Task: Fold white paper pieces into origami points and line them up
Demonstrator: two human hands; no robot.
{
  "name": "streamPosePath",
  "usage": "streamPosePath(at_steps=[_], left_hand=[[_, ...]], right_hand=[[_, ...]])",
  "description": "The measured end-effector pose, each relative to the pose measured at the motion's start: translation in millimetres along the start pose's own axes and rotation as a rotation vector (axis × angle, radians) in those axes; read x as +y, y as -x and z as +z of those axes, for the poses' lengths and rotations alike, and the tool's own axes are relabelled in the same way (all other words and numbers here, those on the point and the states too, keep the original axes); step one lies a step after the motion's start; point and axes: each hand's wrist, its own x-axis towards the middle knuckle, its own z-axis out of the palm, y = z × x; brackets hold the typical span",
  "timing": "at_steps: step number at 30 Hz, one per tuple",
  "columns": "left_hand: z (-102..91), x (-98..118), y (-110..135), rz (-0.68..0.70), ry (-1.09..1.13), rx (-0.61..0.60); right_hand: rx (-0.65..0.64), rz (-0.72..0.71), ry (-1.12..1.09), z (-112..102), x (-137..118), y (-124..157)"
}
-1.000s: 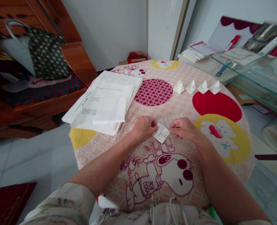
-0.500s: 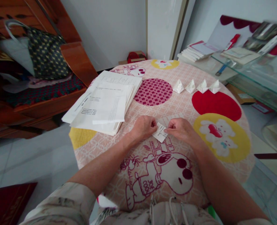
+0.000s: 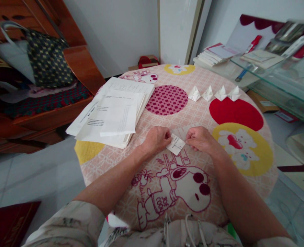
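A small folded paper square [image 3: 176, 144] with printed lines lies tilted, one corner toward me, between my hands on the patterned tablecloth [image 3: 126, 206]. My left hand [image 3: 157, 139] pinches its left corner between thumb and curled fingers. At the right corner is my right hand [image 3: 200, 139], its thumb and finger pressed together at the paper's tip. Beyond my hands stands a row of several folded paper pieces with pointed tops, the leftmost folded piece [image 3: 194, 93] near the purple checked circle.
A stack of printed sheets [image 3: 115, 113] covers the table's left side. To the right is a glass shelf [image 3: 283, 73] with papers, a red marker [image 3: 254, 43] and metal bowls. A wooden bench [image 3: 77, 68] with a patterned bag [image 3: 47, 56] stands at the left.
My right hand's fingertips have slid outward from the face of the folded paper to its right corner. My left hand keeps its pinch. The view has shifted slightly.
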Motion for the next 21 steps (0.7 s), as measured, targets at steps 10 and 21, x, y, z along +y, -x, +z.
streamPosePath(at_steps=[10, 21], left_hand=[[-1.2, 1, 0, 0.006, 0.022, 0.008], [-23.1, -21, -5, 0.008, 0.298, -0.27]], right_hand=[[0.021, -0.349, -0.322, 16, -1, -11], [-0.027, -0.355, -0.143, 25, -11, -10]])
